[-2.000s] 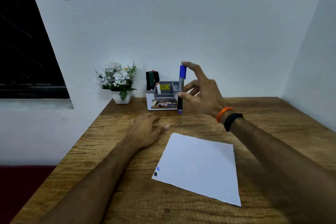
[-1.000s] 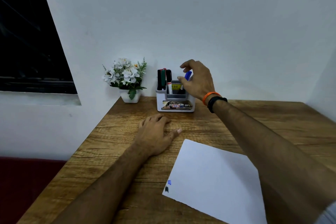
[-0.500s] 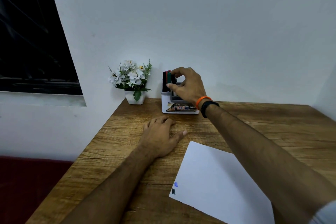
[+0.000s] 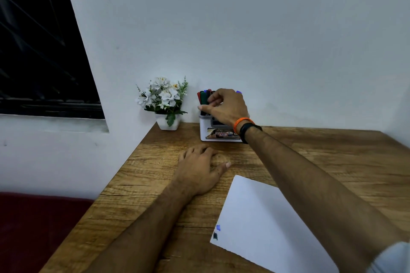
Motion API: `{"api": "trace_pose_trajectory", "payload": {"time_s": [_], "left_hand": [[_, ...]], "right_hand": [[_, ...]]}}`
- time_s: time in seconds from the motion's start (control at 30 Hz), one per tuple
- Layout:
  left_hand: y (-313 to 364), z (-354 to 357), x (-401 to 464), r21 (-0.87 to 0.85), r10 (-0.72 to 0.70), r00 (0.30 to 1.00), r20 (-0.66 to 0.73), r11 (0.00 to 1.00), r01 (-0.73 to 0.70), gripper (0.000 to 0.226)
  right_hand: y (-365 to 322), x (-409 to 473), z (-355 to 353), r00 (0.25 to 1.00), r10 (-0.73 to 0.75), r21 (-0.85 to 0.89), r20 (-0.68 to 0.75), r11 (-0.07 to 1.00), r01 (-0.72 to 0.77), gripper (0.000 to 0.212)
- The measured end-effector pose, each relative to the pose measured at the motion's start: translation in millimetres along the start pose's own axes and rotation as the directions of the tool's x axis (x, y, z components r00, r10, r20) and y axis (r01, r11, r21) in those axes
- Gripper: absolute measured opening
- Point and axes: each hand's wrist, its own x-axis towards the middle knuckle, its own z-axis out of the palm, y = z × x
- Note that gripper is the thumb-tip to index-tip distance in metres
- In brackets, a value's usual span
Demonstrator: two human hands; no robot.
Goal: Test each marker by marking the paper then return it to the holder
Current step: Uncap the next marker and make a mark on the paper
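Two hands in view, head camera, over a wooden desk (image 4: 310,157) set against a pale wall.

Right hand (image 4: 228,107): reaches to the white holder (image 4: 205,134) at the back of the desk. Fingers curled, thumb extended left across the front of the marker cluster (image 4: 204,97) standing upright in the holder's left compartment. Fingertips close round one dark marker in that group; which one exactly cannot be told, since the hand covers the barrels. Caps visible above the thumb: red, green, dark blue-black. A small blue cap tip (image 4: 238,92) shows just behind the knuckles, on the right side of the holder; the rest of that marker is hidden by the hand. Orange band (image 4: 243,122) and black band (image 4: 249,129) on the wrist, touching each other.

Left hand (image 4: 199,170): rests palm down on the desk, fingers relaxed and slightly spread, thumb pointing right. Holds nothing. Sits between the holder and the paper (image 4: 266,224), near both, touching neither.

Paper: white sheet, lies flat and skewed on the desk, near edge toward the camera. The right forearm crosses over its right part. Two small marks near its lower left corner: a blue mark (image 4: 218,227) above a dark mark (image 4: 215,236), just beside each other.

Holder front carries a printed label, text too small to read.

White pot of white flowers (image 4: 164,99) stands left of the holder, near the wall, apart from it. Dark window (image 4: 44,51) at far left.
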Motion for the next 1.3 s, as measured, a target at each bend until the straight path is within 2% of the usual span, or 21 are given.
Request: {"api": "trace_pose_trajectory", "payload": {"time_s": [0.1,0.17,0.3,0.37,0.43,0.5,0.6,0.7,0.83,0.9,0.93,1.0,1.03,1.07,1.2,1.3], "left_hand": [[-1,1,-1,-0.003,0.003,1.000,-0.007,1.000,-0.003,0.064],[-2,1,-1,-0.006,0.005,1.000,-0.011,1.000,-0.005,0.064],[0,-1,-1,-0.008,0.002,1.000,-0.001,1.000,-0.002,0.064],[-1,-1,-1,-0.005,0.002,1.000,0.011,1.000,-0.002,0.065],[-1,-2,-2,-0.005,0.001,1.000,0.026,1.000,-0.001,0.065],[0,-3,-1,-0.008,0.001,1.000,0.028,1.000,0.000,0.065],[3,-6,-3,-0.011,-0.003,0.999,0.033,1.000,0.004,0.064],[2,-6,-3,-0.026,-0.005,0.999,0.033,1.000,0.006,0.065],[7,-14,-5,-0.146,-0.027,1.000,0.012,0.989,0.028,0.061],[15,-23,-7,-0.382,-0.067,0.998,-0.010,0.922,0.058,0.052],[20,-29,-9,-0.538,-0.080,0.996,-0.025,0.841,0.054,0.048],[32,-40,-13,-0.785,-0.090,0.996,-0.012,0.618,0.046,0.044],[37,-44,-15,-0.844,-0.072,0.997,0.012,0.533,0.048,0.042],[40,-48,-17,-0.867,-0.051,0.998,0.027,0.495,0.049,0.040],[44,-52,-22,-0.858,0.021,1.000,0.012,0.514,0.000,0.029],[42,-53,-22,-0.858,-0.002,1.000,-0.003,0.514,-0.002,0.017]], "right_hand": [[-3,-4,11,1.000,0.017,-0.109,0.008,0.994,-0.016,0.039],[-7,-2,11,0.999,0.044,-0.079,-0.024,0.996,-0.046,0.034],[-18,8,-7,0.981,0.075,0.247,-0.177,0.969,-0.029,0.028],[-25,12,-24,0.961,0.096,0.402,-0.258,0.915,0.016,0.027],[-33,10,-43,0.953,0.141,0.548,-0.268,0.836,0.030,0.029],[-38,0,-60,0.969,0.178,0.640,-0.171,0.768,-0.028,0.027],[-34,-28,-76,0.983,0.184,0.664,0.025,0.732,-0.154,0.023],[-18,-66,-81,0.963,0.200,0.622,0.182,0.735,-0.270,0.020],[7,-118,-84,0.940,0.214,0.533,0.265,0.780,-0.328,0.018],[17,-140,-88,0.928,0.212,0.518,0.305,0.781,-0.349,0.019],[19,-148,-90,0.919,0.218,0.527,0.329,0.765,-0.370,0.022],[19,-159,-94,0.897,0.237,0.528,0.374,0.740,-0.416,0.028],[18,-161,-96,0.888,0.237,0.526,0.394,0.734,-0.429,0.029],[18,-162,-96,0.884,0.227,0.527,0.409,0.732,-0.432,0.030],[20,-161,-90,0.888,0.164,0.485,0.429,0.787,-0.380,0.038],[23,-158,-92,0.873,0.158,0.417,0.461,0.830,-0.370,0.039]]}}
